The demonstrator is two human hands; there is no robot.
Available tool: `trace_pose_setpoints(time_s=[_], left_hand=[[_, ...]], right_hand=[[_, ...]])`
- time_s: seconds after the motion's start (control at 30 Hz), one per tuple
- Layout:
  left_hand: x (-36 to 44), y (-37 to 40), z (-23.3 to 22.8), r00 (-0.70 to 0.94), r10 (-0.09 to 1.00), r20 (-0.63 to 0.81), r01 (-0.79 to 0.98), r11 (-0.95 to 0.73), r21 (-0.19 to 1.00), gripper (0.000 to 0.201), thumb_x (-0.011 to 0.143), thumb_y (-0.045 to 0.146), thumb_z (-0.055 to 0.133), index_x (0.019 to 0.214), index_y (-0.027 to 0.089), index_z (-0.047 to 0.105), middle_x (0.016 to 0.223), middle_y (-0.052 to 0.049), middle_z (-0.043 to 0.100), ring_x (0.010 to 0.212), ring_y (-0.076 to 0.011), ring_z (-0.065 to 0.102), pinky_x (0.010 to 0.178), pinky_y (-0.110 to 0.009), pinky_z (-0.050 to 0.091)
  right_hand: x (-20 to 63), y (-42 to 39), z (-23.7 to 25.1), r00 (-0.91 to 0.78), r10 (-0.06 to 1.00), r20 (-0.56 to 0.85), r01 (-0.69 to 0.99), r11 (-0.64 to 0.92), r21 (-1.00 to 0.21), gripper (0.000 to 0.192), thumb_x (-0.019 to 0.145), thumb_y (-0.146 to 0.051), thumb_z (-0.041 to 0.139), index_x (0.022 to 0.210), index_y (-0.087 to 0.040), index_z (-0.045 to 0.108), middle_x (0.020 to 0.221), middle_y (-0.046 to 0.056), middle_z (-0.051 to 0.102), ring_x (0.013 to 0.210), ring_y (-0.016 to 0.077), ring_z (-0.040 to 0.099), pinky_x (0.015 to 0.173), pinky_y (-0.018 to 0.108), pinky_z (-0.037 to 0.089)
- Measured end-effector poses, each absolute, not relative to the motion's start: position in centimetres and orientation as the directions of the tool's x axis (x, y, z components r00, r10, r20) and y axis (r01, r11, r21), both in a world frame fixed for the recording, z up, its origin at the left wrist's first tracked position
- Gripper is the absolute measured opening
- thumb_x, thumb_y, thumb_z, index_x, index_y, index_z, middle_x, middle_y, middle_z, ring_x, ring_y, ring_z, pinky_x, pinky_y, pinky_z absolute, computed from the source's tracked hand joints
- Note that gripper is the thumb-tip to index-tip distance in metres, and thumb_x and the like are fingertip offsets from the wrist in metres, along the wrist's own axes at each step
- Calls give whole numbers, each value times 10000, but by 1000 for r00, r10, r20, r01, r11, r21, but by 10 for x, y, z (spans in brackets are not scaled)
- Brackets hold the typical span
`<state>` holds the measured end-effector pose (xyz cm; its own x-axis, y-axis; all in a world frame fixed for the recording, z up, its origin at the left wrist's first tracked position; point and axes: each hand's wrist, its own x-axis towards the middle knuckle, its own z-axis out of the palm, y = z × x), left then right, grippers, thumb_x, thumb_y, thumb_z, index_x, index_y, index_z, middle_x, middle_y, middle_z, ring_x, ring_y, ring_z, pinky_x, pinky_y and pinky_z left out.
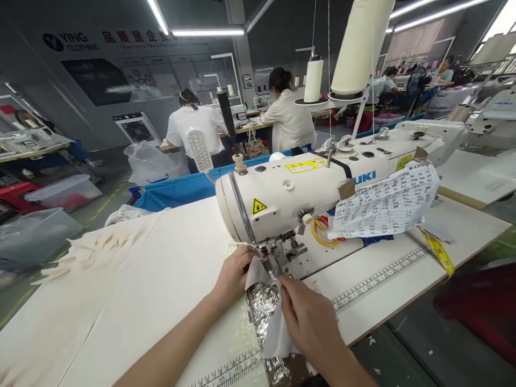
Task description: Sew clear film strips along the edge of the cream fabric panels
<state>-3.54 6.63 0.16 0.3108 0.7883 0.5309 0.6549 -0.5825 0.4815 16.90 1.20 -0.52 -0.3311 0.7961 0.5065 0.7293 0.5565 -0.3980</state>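
The white cloth (277, 330) lies at the near side of the industrial sewing machine (278, 199), its upper end reaching in under the needle end and its lower part draped over a crinkled silver strip (264, 303). The right hand (310, 317) has thumb and forefinger closed narrowly on the cloth, just short of the machine's needle assembly (272, 252). The left hand (237, 269) is bent over the cloth's other edge, beside that same end of the machine; whether it pinches or merely presses, I cannot tell.

Both sets of fingertips sit very near the machine's needle end — a slip while stitching could bring one under it. Uneven pull between the hands would likely skew the cloth, and the loose lower part could fold beneath itself. The handwritten sheet (382, 204), against the machine's arm, could also sag toward the work if it came loose.
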Motion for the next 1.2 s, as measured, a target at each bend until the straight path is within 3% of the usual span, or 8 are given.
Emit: trace_pose_setpoints(time_s=[0.5, 0.93, 1.2], left_hand=[[-35, 66, 1, 309, 787, 535, 665, -581, 470, 164, 912, 211, 514, 887, 204, 676, 912, -60, 694, 852, -173, 656, 713, -275, 535], [-36, 66, 1, 298, 822, 485, 721, -527, 450, 151, 920, 239, 495, 900, 192, 638, 905, -66, 669, 822, -185, 639, 689, -285, 523], [-35, 68, -2, 285, 839, 463, 779, -484, 399, 116, 836, 184, 499, 908, 185, 589, 859, -60, 623, 779, -188, 616, 638, -279, 506]], right_hand=[[167, 16, -9, -295, 834, 466, 741, 508, -439, 281, 929, -156, 440, 1122, -214, 635, 905, 26, 745, 717, 188, 712, 561, 279, 442], [163, 20, -6, -339, 836, 432, 768, 511, -387, 287, 952, -164, 415, 1149, -187, 623, 873, 50, 730, 652, 186, 692, 510, 276, 424], [161, 20, -6, -361, 820, 445, 772, 530, -351, 287, 944, -145, 444, 1166, -165, 626, 820, 45, 711, 586, 171, 660, 464, 268, 383]])
